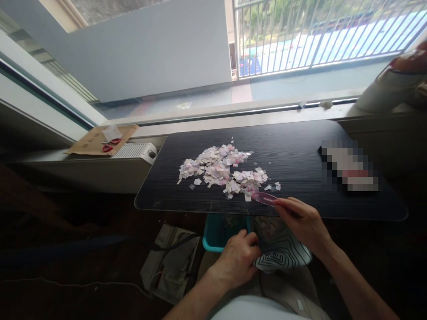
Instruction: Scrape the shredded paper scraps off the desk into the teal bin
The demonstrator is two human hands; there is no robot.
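Observation:
A spread heap of small white and pink paper pieces (pixel 218 166) covers the middle of the dark table (pixel 293 151). My right hand (pixel 302 222) is over the table's front edge, its fingers closed on one end of a flat, translucent pink plastic strip (pixel 265 198). The strip's far end is at the heap's near edge. Below the table edge, my left hand (pixel 238 255) is closed on the side of a pale bag (pixel 283 255) with black wavy lines. Similar pieces seem to lie in the shadowed bag opening. My left fingertips are partly hidden.
Beside my left hand is a turquoise bin (pixel 213 242) under the table edge. An opened box (pixel 173 262) stands on the floor to its left. Red-handled scissors (pixel 111 144) lie on a brown envelope (pixel 91 140) by the window. A blurred-out object (pixel 350 166) sits at the table's right.

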